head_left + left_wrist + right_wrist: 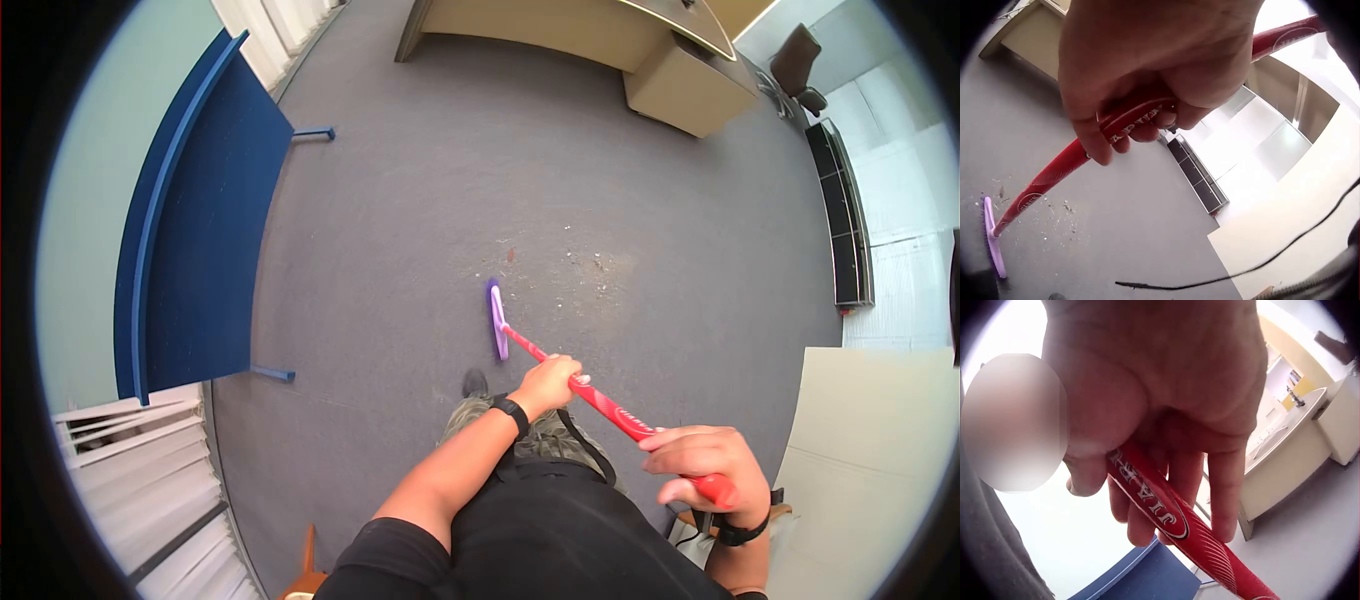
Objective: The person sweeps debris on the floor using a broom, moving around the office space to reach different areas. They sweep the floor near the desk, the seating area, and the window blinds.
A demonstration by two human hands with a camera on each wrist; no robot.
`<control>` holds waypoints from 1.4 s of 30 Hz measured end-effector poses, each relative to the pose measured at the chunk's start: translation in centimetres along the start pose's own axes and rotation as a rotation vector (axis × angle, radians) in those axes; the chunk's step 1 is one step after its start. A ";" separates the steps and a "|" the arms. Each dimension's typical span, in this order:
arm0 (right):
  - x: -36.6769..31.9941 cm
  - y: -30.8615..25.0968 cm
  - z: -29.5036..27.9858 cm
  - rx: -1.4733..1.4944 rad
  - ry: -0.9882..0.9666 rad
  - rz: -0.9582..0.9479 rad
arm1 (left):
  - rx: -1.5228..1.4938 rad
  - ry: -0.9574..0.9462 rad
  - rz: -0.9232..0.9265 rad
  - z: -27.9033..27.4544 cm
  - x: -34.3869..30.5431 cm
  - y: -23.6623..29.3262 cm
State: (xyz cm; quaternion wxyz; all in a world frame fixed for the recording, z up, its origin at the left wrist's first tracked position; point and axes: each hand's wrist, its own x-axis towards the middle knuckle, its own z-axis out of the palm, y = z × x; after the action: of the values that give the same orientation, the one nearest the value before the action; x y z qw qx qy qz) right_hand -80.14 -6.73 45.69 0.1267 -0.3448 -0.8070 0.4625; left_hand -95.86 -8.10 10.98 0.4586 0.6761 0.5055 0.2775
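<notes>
Red plastic-handled broom [608, 404] with a flat purple head [496, 320]: held slantwise in front of the person, head down on the grey carpet floor [400, 200], upper end back by the right hip.
Left hand [548, 384]: wrapped round the middle of the shaft, fingers [1102, 142] curled under it.
Right hand [705, 462]: clasps the top end, its fingers closed about the printed grip.
Handling: judged light and stiff, a long thin pole with little weight at the head. The glossy shaft looks slick (the ribbed stretch below the lettering should bite better), so a two-handed hold, one hand mid-shaft and one at the end, suits it.
Grit: pale crumbs and specks [590, 265] lie scattered on the carpet just beyond the head and to its right.
Edges: dark blue table [200, 230] stands along the left, its legs reaching onto the carpet. Beige desk [560, 30] and matching cabinet [690, 85] close off the far side. Black low shelf unit [845, 220] lines the right wall, and a pale board [870, 450] sits near the right hand.
Open room: the widest stretch of carpet lies ahead of the head, between the blue table and the shelf unit. It is tightest by the person's shoe [474, 381] and the pale board.
</notes>
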 end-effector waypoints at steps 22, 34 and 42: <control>7.4 2.9 6.3 0.357 -0.017 -0.134 | 0.209 0.307 -0.322 -12.6 -10.9 -5.3; 10.3 8.6 11.9 0.414 0.217 0.276 | 0.206 0.178 -0.293 -9.9 -2.6 -13.0; 6.2 -0.7 4.0 -0.006 0.212 -0.021 | 0.074 0.285 0.030 -8.8 2.4 -0.4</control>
State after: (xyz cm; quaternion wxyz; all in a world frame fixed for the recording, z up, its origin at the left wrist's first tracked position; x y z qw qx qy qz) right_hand -87.04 -5.43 43.39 0.2151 -0.3835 -0.7940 0.4199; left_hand -102.56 -2.80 14.18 0.3529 0.6538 0.5652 0.3586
